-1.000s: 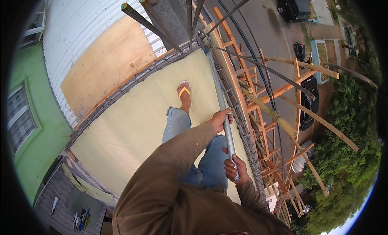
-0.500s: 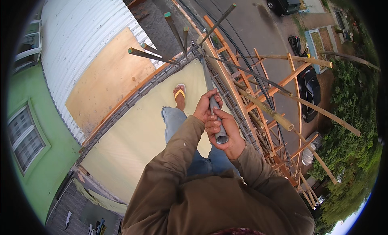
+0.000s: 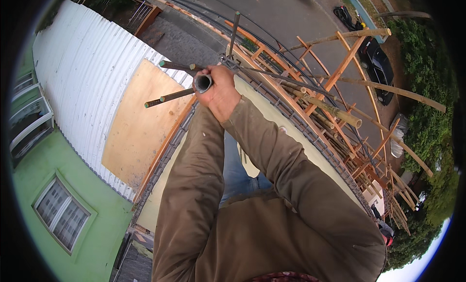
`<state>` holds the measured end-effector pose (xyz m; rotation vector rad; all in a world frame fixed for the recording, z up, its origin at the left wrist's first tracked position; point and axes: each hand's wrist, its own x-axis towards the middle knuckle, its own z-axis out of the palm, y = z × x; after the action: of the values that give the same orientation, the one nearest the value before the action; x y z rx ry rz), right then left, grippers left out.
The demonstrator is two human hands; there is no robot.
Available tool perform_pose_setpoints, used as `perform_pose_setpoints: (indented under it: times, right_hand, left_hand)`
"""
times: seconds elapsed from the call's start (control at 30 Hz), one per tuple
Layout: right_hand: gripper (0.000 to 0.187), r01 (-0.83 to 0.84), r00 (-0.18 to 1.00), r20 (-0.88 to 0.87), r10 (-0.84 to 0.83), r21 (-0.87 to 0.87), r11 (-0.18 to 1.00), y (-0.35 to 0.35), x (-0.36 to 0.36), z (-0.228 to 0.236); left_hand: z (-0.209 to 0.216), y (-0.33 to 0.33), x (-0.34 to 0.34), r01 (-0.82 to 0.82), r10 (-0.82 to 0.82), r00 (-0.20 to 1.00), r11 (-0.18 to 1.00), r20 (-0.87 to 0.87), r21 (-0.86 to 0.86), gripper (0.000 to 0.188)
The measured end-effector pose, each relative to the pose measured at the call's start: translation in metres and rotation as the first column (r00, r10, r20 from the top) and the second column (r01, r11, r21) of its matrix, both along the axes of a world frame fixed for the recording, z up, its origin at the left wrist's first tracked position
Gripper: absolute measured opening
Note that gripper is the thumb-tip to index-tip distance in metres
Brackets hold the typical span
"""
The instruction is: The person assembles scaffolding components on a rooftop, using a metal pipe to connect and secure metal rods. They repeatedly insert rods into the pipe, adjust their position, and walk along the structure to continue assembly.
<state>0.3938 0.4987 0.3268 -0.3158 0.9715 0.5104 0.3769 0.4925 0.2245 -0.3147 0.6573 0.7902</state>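
My right hand (image 3: 222, 85) is closed around a grey metal pipe (image 3: 203, 82), whose hollow open end points up toward me. My left hand (image 3: 202, 98) is closed on the same pipe, mostly hidden behind the pipe and my right hand. Around my hands, dark steel rebars stick out: one rebar (image 3: 177, 95) to the left with a green tip, another rebar (image 3: 177, 66) just above it, and an upright rebar (image 3: 234, 34) farther off. The pipe's far end is out of sight behind my hands.
A rebar cage (image 3: 162, 163) with a plank edge runs along the left of the pale surface (image 3: 335, 165) below me. White corrugated roofing (image 3: 87, 54) and a plywood sheet (image 3: 141, 122) lie left. Bamboo poles (image 3: 340, 114), timber framing (image 3: 347, 64) and cables stand right, above a road.
Both hands have moved up and left with the pipe, toward the rebars at the corner. The pipe's open end now faces up at me, and my view has shifted.
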Motion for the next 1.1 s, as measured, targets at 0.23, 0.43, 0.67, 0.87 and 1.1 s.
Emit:
perform_pose_setpoints:
  times: [0.23,0.43,0.67,0.87,1.1]
  right_hand:
    - [0.039,-0.613,0.439,0.317,0.841,-0.579,0.538,-0.143,-0.055,0.066]
    - [0.064,0.378,-0.264,0.487,0.833,-0.742,0.554,-0.152,-0.021,0.059]
    - [0.021,0.286,-0.401,0.500,0.768,-0.728,0.623,-0.127,0.022,0.036]
    - [0.026,0.287,-0.305,0.521,0.797,-0.748,0.598,-0.099,0.048,0.039]
    - [0.027,0.230,-0.217,0.569,0.793,-0.760,0.608,-0.080,0.066,0.034]
  left_hand:
    - [-0.012,-0.019,-0.041,0.683,-0.611,0.716,0.712,0.337,-0.161,0.024]
    - [0.045,-0.058,-0.031,0.626,-0.615,0.747,0.778,0.250,0.044,0.021]
    - [0.082,-0.018,-0.053,0.959,-0.694,0.265,0.259,-0.669,0.111,0.062]
    - [0.104,0.018,-0.043,0.812,0.475,0.476,0.087,-0.740,0.578,0.058]
    - [0.112,0.056,-0.025,0.838,0.081,0.539,0.045,-0.839,0.543,0.024]
